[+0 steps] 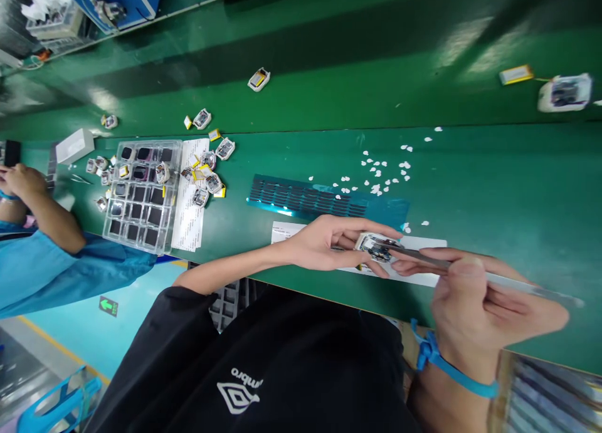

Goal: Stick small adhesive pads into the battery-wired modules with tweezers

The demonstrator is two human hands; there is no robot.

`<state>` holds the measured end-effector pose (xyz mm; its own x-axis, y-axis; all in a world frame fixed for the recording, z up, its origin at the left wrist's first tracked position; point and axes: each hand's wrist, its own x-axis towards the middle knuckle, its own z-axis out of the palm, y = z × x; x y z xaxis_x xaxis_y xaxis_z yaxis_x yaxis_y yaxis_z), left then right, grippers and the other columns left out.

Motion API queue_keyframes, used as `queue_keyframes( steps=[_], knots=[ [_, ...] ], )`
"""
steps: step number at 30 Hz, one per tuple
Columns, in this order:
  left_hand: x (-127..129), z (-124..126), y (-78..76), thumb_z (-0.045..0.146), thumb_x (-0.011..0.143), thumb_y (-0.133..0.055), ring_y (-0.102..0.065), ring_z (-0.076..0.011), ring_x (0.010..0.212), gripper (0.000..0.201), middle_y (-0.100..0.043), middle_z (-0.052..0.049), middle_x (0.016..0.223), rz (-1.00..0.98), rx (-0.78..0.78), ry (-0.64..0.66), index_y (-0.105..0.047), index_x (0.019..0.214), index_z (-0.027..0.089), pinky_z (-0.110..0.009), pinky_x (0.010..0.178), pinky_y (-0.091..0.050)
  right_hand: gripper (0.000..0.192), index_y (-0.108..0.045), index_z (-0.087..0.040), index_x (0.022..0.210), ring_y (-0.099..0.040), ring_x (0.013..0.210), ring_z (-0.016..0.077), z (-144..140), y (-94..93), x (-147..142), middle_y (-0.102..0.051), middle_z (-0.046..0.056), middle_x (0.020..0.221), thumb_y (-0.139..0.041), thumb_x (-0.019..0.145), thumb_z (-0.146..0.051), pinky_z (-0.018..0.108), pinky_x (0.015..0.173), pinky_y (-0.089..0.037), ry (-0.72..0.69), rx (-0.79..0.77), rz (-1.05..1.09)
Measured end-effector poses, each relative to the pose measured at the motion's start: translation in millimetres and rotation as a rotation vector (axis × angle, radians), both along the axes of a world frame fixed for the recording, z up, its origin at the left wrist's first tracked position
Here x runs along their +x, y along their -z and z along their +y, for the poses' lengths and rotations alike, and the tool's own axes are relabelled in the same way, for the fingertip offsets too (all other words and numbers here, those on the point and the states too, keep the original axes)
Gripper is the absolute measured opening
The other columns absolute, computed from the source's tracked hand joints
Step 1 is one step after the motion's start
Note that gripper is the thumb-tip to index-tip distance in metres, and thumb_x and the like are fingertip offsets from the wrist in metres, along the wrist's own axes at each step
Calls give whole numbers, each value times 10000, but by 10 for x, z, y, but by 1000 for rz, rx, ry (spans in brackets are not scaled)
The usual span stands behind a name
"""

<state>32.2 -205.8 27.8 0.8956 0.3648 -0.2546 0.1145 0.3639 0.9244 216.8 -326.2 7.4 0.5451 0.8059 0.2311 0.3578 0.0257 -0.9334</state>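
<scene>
1. The casing (376, 246), a small white unit with dark parts showing inside, is sitting low over a white sheet (426, 257) at the near edge of the green bench (493, 188), between the two hands.
2. The left hand (329, 242) is reaching in from the left, forearm lying across the bench edge; its thumb and fingers are closing around the casing and pinching it from both sides.
3. The right hand (475, 301) is coming in from the lower right, wrist bent, fingers curling tight around one pair of tweezers (470, 271); the tips are resting on the casing.
4. A blue strap (446, 364) is circling the right wrist.
5. One teal strip (324, 198) with rows of dark slots is lying just beyond the sheet.
6. Many white flecks (380, 170) are lying scattered beyond the strip; they are too small and blurred to count surely.
7. One clear tray (141, 192) of dark squares is standing well to the left, beside one printed paper (190, 198).
8. About a dozen loose units (207, 173) are lying around the tray and on the paper; one more (258, 79) is lying alone farther back.
9. At far right one larger unit (564, 92) is lying near one yellow cell (516, 74).
10. One white box (74, 146) is standing left of the tray.
11. A co-worker's hand (21, 179), blue-sleeved, is resting at the far left.
</scene>
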Motion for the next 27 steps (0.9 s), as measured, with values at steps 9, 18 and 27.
queue_keyframes(
  steps=[9,18,27],
  knots=[
    [-3,-27,33,207,1020,-626,-817,-226,1114,530,-841,-157,1121,1,-16,-17,-551,1532,96,-304,966,-642,222,-786,-274,741,-708,508,232,63,11,-7,-743,-1,662,-735,923,-390,362,461,-580,44,80,14],
    [-1,-43,70,184,1010,-632,-820,-223,1107,529,-847,-142,1105,15,-31,-12,-557,1529,114,-317,996,-639,289,-739,-262,652,-714,518,238,99,-36,-40,-758,9,686,-727,924,-361,369,474,-583,47,73,-13],
    [6,-54,79,231,1023,-648,-815,-236,1125,530,-848,-143,1106,17,-26,-12,-558,1533,123,-339,1016,-640,232,-791,-264,740,-726,531,228,87,-47,2,-753,2,666,-685,937,-329,327,471,-567,9,50,-104]
  ],
)
